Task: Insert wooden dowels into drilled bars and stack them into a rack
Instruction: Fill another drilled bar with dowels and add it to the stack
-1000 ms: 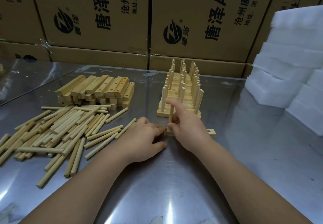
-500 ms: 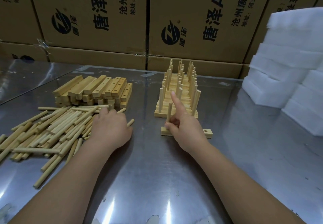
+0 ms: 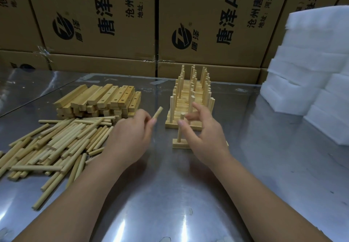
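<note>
A drilled bar (image 3: 179, 144) lies on the metal table with one dowel (image 3: 180, 128) standing upright in its left hole. My right hand (image 3: 204, 136) hovers over the bar, fingers spread and relaxed, thumb tip near the dowel's top; it hides the bar's middle. My left hand (image 3: 130, 138) pinches a loose dowel (image 3: 157, 113), tilted up to the right, just left of the bar. Behind the bar stands the rack (image 3: 190, 102) of stacked bars with rows of upright dowels.
A heap of loose dowels (image 3: 52, 143) covers the table's left side, with a stack of drilled bars (image 3: 100, 100) behind it. White foam blocks (image 3: 309, 68) are piled at the right. Cardboard boxes (image 3: 113, 24) wall the back. Bare metal table (image 3: 170, 194) lies near me.
My left hand has come back from the dowel heap carrying a dowel towards the bar. My right hand has lifted its finger off the standing dowel and spread its fingers.
</note>
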